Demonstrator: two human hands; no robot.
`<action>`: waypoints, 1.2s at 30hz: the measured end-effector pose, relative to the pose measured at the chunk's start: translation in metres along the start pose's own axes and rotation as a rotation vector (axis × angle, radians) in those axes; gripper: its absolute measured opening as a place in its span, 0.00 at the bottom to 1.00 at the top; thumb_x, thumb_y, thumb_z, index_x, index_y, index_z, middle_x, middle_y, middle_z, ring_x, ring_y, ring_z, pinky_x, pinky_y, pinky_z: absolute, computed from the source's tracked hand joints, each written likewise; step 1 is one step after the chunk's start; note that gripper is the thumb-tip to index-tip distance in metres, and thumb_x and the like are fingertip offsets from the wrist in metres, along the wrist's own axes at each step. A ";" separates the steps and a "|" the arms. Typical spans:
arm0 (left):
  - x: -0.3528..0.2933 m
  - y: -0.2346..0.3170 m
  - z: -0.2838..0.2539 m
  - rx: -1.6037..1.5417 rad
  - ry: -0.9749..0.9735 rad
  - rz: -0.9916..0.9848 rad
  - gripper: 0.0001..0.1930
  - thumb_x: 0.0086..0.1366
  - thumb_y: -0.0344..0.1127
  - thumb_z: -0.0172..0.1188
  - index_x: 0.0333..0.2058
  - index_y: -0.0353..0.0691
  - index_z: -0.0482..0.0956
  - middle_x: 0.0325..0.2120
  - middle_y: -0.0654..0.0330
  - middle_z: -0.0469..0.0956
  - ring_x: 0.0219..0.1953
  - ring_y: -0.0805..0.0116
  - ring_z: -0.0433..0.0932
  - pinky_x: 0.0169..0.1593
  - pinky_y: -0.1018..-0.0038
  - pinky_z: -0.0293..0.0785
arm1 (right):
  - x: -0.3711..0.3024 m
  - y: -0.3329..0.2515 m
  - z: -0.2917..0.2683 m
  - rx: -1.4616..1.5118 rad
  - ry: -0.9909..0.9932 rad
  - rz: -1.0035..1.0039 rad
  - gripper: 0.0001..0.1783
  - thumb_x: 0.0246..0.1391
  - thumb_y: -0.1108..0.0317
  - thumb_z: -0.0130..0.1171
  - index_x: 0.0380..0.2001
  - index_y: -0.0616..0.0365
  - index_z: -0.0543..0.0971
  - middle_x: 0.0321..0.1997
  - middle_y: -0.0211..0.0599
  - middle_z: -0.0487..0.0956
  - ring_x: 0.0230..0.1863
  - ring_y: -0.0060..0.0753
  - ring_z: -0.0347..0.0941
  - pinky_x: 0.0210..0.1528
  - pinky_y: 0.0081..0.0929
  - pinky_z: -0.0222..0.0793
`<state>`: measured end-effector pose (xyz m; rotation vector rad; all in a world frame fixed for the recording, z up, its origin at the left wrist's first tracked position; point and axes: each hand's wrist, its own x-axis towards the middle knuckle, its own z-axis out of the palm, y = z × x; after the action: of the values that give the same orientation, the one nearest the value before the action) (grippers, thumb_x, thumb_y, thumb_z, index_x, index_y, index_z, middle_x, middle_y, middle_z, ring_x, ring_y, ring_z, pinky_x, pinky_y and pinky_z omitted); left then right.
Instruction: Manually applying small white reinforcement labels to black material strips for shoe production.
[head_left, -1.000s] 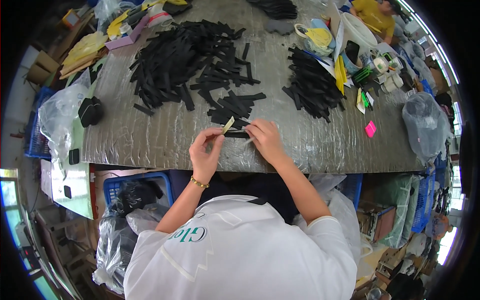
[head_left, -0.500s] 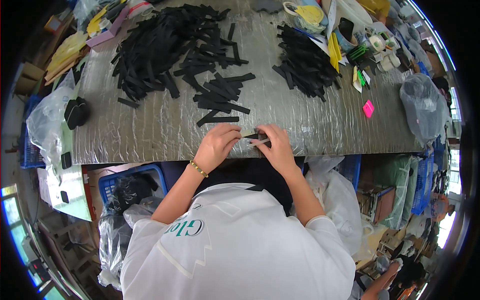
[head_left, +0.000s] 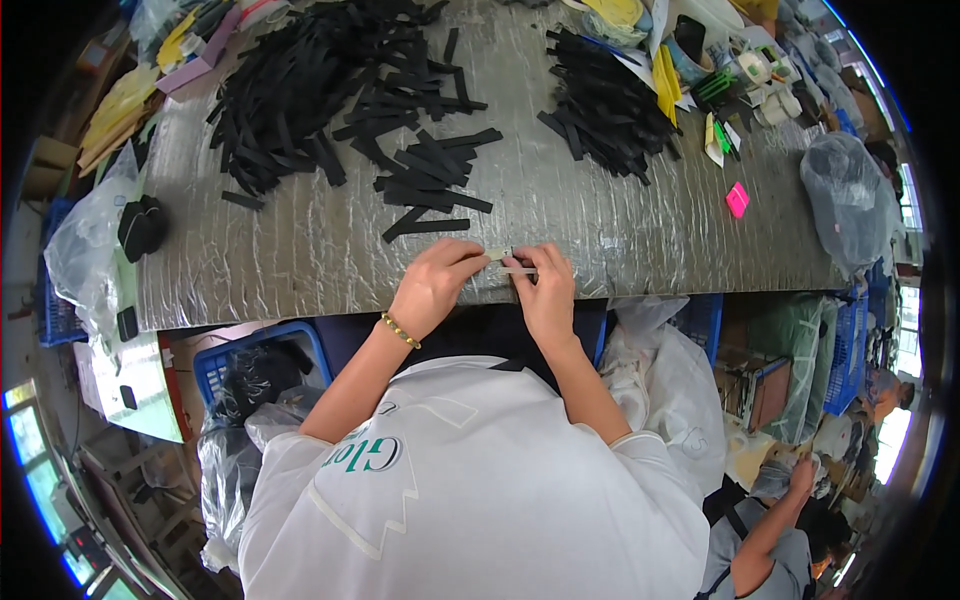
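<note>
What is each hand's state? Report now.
Left hand: closed, pinching a small, flat, pale rectangular piece, material unclear.
Right hand: closed, holding a thin, pale, straight strip, material unclear.

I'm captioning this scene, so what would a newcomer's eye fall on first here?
Probably the big tangled heap of black strips toward the left of the table, with a smaller pile of black strips to its right. The bright pink object stands out on the table's right side. Near the front edge, the left hand and right hand meet around a small pale piece.
</note>
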<state>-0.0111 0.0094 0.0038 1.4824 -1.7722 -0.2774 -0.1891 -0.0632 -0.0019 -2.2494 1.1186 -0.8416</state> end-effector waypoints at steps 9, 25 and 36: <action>0.003 0.002 0.002 0.044 -0.045 -0.010 0.17 0.52 0.20 0.60 0.42 0.36 0.85 0.40 0.56 0.81 0.44 0.55 0.79 0.50 0.64 0.77 | 0.011 0.001 -0.017 0.209 -0.094 0.187 0.08 0.63 0.67 0.60 0.36 0.61 0.81 0.31 0.36 0.75 0.34 0.33 0.73 0.39 0.31 0.67; 0.005 0.002 0.007 0.133 -0.026 0.056 0.17 0.51 0.24 0.60 0.41 0.41 0.85 0.37 0.61 0.78 0.42 0.62 0.78 0.46 0.69 0.78 | 0.023 0.019 -0.015 1.168 -0.119 0.517 0.29 0.75 0.49 0.35 0.41 0.65 0.75 0.48 0.46 0.76 0.49 0.35 0.76 0.54 0.36 0.77; 0.004 0.004 0.005 0.130 -0.088 0.013 0.18 0.52 0.23 0.59 0.42 0.40 0.86 0.38 0.59 0.79 0.43 0.58 0.78 0.47 0.66 0.78 | 0.019 0.015 -0.019 0.601 -0.198 0.343 0.15 0.69 0.63 0.55 0.37 0.65 0.81 0.29 0.34 0.82 0.32 0.22 0.79 0.35 0.21 0.73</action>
<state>-0.0172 0.0051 0.0051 1.5710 -1.9002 -0.2275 -0.2017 -0.0905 0.0073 -1.5547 0.9596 -0.6787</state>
